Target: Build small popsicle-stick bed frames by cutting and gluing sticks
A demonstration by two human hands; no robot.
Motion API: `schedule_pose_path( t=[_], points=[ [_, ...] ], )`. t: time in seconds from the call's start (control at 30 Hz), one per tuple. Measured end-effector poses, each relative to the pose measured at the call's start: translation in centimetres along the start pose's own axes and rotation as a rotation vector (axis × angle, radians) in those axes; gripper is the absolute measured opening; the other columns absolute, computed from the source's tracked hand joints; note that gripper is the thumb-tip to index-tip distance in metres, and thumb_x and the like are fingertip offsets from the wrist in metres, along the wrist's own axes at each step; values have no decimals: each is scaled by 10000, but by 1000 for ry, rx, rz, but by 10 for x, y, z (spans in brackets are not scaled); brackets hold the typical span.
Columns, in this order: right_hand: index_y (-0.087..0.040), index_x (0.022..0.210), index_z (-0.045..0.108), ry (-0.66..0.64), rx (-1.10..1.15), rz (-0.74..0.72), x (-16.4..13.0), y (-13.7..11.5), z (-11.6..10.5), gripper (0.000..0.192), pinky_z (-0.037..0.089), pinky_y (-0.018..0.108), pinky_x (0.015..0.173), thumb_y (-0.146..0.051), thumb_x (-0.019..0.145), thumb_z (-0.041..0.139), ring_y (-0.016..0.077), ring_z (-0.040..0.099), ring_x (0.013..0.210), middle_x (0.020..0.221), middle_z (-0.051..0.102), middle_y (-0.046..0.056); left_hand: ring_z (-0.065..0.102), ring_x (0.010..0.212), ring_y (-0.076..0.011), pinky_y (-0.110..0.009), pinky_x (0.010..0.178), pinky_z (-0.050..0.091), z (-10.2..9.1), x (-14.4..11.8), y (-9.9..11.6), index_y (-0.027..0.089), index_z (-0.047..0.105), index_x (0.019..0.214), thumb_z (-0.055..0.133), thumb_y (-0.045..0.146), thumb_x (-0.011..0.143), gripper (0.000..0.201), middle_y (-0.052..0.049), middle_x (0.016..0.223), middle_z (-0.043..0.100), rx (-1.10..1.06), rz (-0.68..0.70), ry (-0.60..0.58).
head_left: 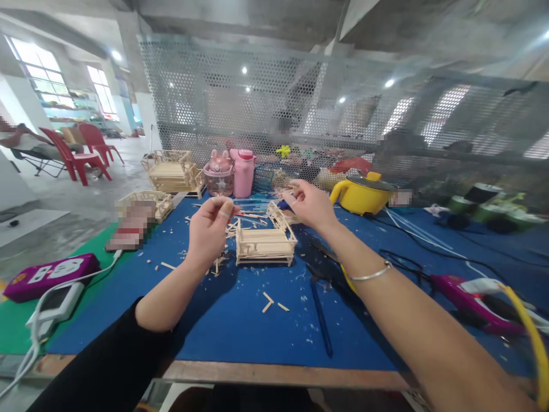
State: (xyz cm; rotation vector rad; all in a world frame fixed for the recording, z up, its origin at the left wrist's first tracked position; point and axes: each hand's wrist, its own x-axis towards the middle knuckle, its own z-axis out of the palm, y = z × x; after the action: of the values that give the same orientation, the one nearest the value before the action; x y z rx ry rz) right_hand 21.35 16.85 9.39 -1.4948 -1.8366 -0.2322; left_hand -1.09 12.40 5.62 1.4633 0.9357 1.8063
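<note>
A small model bed frame [266, 243] built from thin wooden sticks stands on the blue tabletop, between my two hands. To its left, my left hand [210, 229] is raised with thumb and fingers pinched together; whatever they hold is too small to make out. My right hand [311, 205] is behind the frame's right side, its fingers curled into a pinch over the far part of the table. What lies in that pinch cannot be made out. Loose wooden sticks and chips [219, 257] are scattered beside the frame, and a few short stick pieces [268, 301] lie in front of it.
Blue-handled pliers [321, 317] lie at front right. Several stick models [169, 171], a pink bottle [243, 174] and a pink cup [218, 180] stand at the back left. A yellow pot [364, 194] is at the back right. Purple power strips [51, 277] with cords flank the sides.
</note>
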Motion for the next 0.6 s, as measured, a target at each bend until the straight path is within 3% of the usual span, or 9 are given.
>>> schedule_pose_path(
  t=[0.07,0.13,0.23,0.3,0.37,0.5,0.6],
  points=[
    [-116,1055,666,-175,-149,191,19,28,12,469,424,370,860,-486,770,621,281,595,1002,1071,670,183,577,684,-119,-241,658,450,-2,2,-8,183,594,863,566,396,839,217,-12,759,682,98,6,-33],
    [-137,884,699,-278,-137,222,30,47,23,387,446,357,811,-461,673,721,285,623,931,969,702,163,566,656,-118,-241,642,432,-2,2,-18,183,591,862,544,379,849,201,-6,744,675,203,-5,-93],
    [-176,715,674,-310,-72,225,35,57,29,252,454,313,746,-354,581,793,252,642,822,799,717,94,582,683,-125,-244,664,435,0,0,-30,178,587,835,528,360,848,192,-7,747,661,252,-35,-202],
    [-184,675,651,-280,-17,250,37,55,24,187,454,295,701,-327,625,762,232,640,767,720,702,75,589,695,-125,-243,678,443,0,-1,-36,175,581,830,525,360,844,193,-8,750,655,229,-58,-244],
    [-182,691,636,-239,56,286,36,51,13,205,454,284,619,-379,744,658,203,622,661,651,672,71,581,676,-120,-239,659,445,1,-1,-40,176,575,831,524,374,840,204,-7,748,651,203,-77,-255],
    [-184,780,603,-194,291,342,14,37,-24,478,389,258,439,-524,920,298,132,492,455,583,604,58,565,649,-114,-235,626,440,1,-1,-42,178,573,820,533,386,828,213,-4,739,639,162,-89,-251],
    [-202,837,616,-204,703,398,-28,24,-59,447,315,249,394,-567,887,363,114,422,419,516,527,20,552,634,-107,-230,613,429,1,-1,-40,177,575,817,538,358,818,184,3,732,628,142,-89,-241]
  ],
)
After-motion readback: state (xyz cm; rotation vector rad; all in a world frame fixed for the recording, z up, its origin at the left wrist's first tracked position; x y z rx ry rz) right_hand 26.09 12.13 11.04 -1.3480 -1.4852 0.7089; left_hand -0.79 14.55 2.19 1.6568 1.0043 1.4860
